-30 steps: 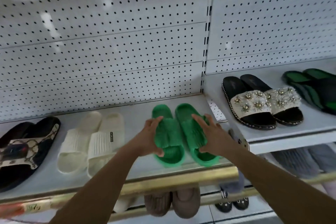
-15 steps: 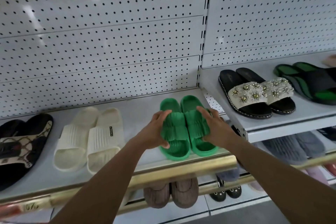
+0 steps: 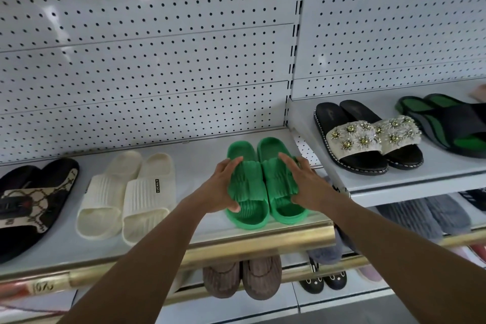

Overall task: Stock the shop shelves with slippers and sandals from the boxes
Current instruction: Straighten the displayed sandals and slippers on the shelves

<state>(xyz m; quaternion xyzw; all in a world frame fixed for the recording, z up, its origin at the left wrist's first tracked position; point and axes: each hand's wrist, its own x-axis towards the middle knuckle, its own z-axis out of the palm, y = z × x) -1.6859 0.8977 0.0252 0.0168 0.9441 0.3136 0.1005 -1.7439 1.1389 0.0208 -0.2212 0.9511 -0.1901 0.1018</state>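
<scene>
Judging by their thick moulded soles and ribbed straps, the green foam slides [image 3: 263, 187] are likely light, springy and easily squashed, so they are best held across the straps, from both outer sides. They are set side by side, touching, on the grey shelf [image 3: 205, 160] near its gold front rail [image 3: 263, 242], right of the cream slides [image 3: 128, 194]. The left hand [image 3: 223, 189] and right hand [image 3: 307, 184] are curled over one strap each, arms outstretched.

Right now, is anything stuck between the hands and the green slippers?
No. The left hand and right hand touch the green slippers directly, one on each side. The slippers already sit on the shelf.
</scene>
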